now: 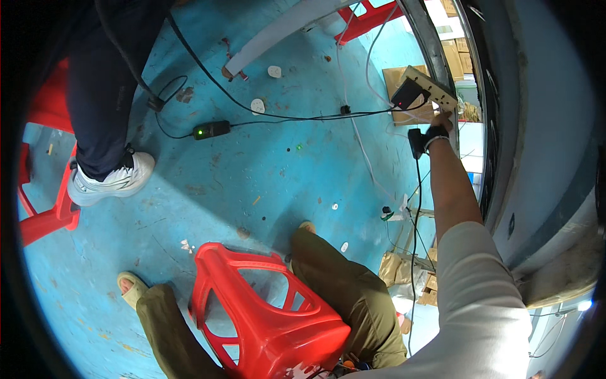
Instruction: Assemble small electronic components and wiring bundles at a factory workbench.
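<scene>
Far right, above the blue floor [265, 183]: right hand [440, 129] reaches the power strip [433, 88], fingers on its near underside; whether they clasp it, cannot tell. Black adapter [407, 93] plugged in.

Red plastic stool [271, 319] sits low centre on blue floor [252, 183]. Black adapter w/ green light [211, 130] lies mid-floor, cable [208, 69] running off it. Another person's white shoe [113, 180] at left, beside red chair [44, 208]. Cardboard scraps [394, 268] lie at right.
</scene>
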Demonstrator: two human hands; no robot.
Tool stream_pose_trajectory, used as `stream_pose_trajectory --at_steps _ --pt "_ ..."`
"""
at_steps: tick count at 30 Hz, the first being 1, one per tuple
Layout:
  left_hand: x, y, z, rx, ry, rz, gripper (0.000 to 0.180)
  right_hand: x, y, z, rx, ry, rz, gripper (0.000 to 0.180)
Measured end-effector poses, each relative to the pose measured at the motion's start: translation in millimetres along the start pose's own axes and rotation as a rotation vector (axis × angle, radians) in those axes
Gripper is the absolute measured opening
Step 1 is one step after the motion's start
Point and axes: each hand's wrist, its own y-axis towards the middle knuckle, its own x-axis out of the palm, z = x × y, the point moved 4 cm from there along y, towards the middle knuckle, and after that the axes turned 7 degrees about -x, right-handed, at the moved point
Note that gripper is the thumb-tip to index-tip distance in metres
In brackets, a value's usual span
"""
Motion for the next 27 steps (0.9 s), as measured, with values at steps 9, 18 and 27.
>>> stream_pose_trajectory --at_steps 9,18,27 --pt "-7.8 22.7 7.8 0.179 -0.228 0.118 0.017 -15.1 39.6 44.9 -0.271 -0.265 0.049 0.101" --pt "5.3 37.2 -9.6 0.095 -0.21 0.135 0.015 33.1 85.8 28.0 -0.691 0.388 -0.474 0.053" --pt "12.9 24.5 12.0 0.088 -0.081 0.114 0.017 -11.7 33.2 21.8 -0.692 -0.216 -0.157 0.05"
